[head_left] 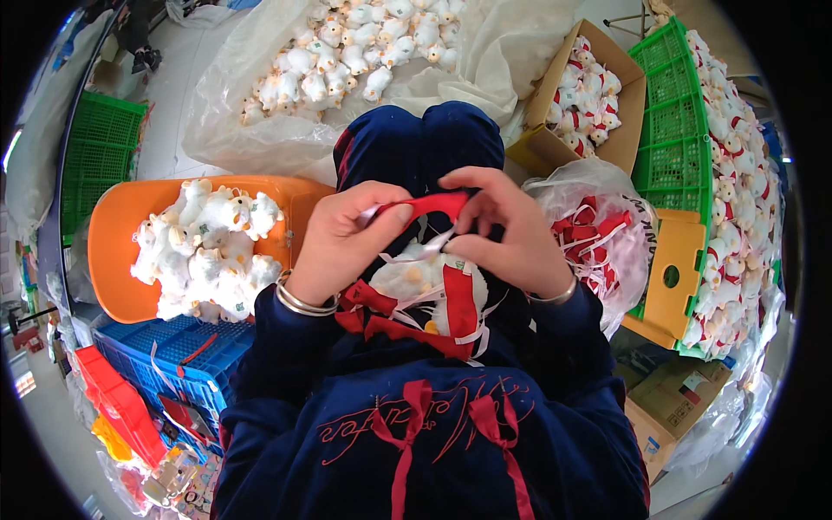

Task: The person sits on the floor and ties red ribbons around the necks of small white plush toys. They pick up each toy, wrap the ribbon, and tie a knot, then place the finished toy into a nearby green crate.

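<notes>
A red fabric strip with pale ribbon ties is stretched between my two hands above my lap. My left hand pinches its left end between thumb and fingers. Curled at the other end, my right hand has its fingers on the red fabric, its thumb beside a pale ribbon. Just below lies a white plush toy on my lap, partly covered. More red strips with pale ribbons lie over and around it.
An orange tub of white plush toys stands left, above a blue crate. At right are a clear bag of red strips, a cardboard box and a green crate. Ahead, many toys lie on plastic sheeting.
</notes>
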{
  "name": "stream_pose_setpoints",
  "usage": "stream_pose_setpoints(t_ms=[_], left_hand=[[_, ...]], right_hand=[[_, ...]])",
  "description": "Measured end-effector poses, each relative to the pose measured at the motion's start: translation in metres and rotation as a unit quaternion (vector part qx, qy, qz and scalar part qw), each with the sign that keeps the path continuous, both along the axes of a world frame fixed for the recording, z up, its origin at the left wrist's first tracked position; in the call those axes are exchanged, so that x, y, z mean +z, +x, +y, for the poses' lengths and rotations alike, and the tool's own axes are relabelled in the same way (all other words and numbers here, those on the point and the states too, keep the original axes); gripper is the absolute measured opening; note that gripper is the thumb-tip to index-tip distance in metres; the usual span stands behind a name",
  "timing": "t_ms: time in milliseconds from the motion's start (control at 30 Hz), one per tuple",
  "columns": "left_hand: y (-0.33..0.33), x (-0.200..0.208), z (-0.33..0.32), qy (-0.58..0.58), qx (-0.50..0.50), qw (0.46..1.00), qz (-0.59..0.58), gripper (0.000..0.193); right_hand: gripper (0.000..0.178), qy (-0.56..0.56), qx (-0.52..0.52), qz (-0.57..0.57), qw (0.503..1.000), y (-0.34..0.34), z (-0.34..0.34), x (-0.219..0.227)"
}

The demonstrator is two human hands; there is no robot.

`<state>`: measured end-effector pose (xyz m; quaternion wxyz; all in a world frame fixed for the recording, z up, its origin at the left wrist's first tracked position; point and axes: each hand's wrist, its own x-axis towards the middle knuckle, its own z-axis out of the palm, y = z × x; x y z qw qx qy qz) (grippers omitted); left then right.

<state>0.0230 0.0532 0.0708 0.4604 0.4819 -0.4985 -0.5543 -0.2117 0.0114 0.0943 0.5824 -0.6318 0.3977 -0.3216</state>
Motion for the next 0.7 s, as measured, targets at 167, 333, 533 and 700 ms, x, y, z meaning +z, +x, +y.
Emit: stream_pose_setpoints(t_ms=[167,333,533,700], left_hand=[[-0.003,0.007,-0.011,-0.026,-0.034,0.995,-0.088,0.010],[0.007,0.001,-0.008,0.063,-0.051,0.996,-0.030,0.009],[0.019,-0.014,-0.016,0.080,-0.104,0.981,-0.140,0.026],[0.014,-0.008,-0.023,-0.063,0.000,0.996,-0.060,0.020]], right_hand=[[0.011,0.012,0.007,0.014,1.000,0.015,-0.009,-0.027],[0.020,0.146,0.079,-0.043,0.985,0.002,-0.010,-0.038],[0.024,0.193,0.069,-0.086,0.975,-0.003,-0.013,-0.041],[0.025,0.216,0.057,-0.086,0.971,-0.007,-0.016,-0.039]])
